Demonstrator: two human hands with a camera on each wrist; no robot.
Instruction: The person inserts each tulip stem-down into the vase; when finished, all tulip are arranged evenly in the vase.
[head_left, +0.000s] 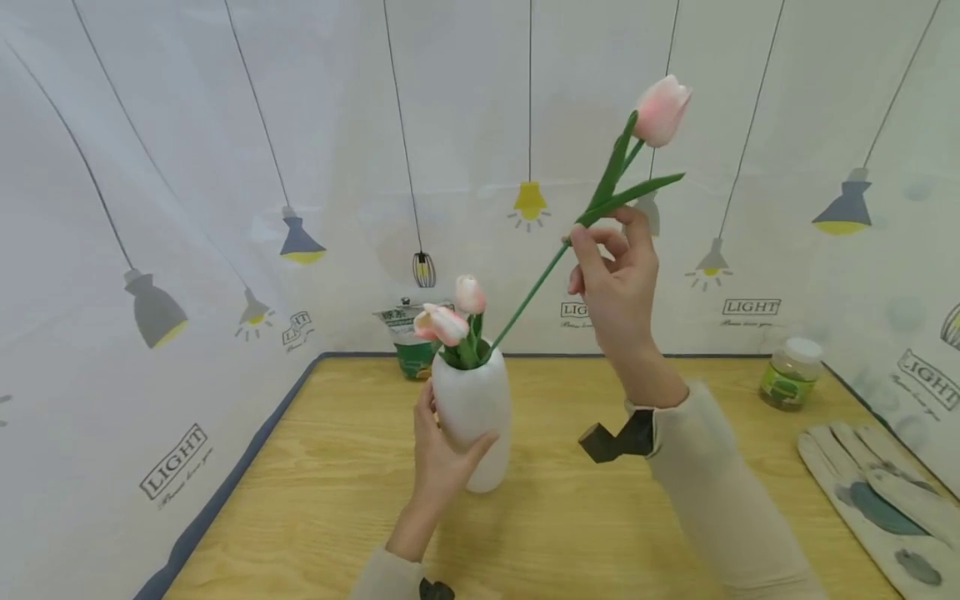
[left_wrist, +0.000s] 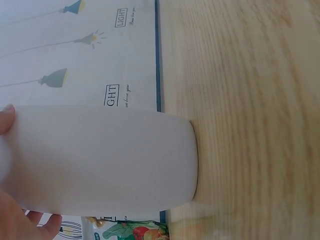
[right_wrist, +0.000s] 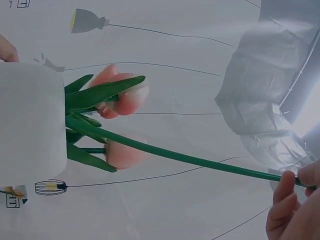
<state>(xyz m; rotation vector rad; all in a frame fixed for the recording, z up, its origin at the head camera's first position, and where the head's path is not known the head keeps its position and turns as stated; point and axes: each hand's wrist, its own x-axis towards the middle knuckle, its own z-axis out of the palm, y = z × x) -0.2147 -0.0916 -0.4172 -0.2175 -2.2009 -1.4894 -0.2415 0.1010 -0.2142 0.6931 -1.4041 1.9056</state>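
Note:
A white vase [head_left: 471,417] stands on the wooden table, gripped round its side by my left hand [head_left: 446,454]. Pink tulips [head_left: 444,323] with green leaves stick up from its mouth. My right hand [head_left: 618,279] is raised to the right of the vase and pinches the green stem of another pink tulip [head_left: 662,111] just below its leaves. That stem [right_wrist: 185,156] slants down with its lower end inside the vase mouth, the end itself hidden. In the left wrist view the vase [left_wrist: 110,160] has its base at the tabletop.
Behind the vase stands a green and white food pouch [head_left: 415,354]. A white-lidded jar [head_left: 791,373] is at the back right, and a pair of stained work gloves [head_left: 877,492] lies at the right edge. Printed sheeting [head_left: 480,108] walls the table [head_left: 300,508].

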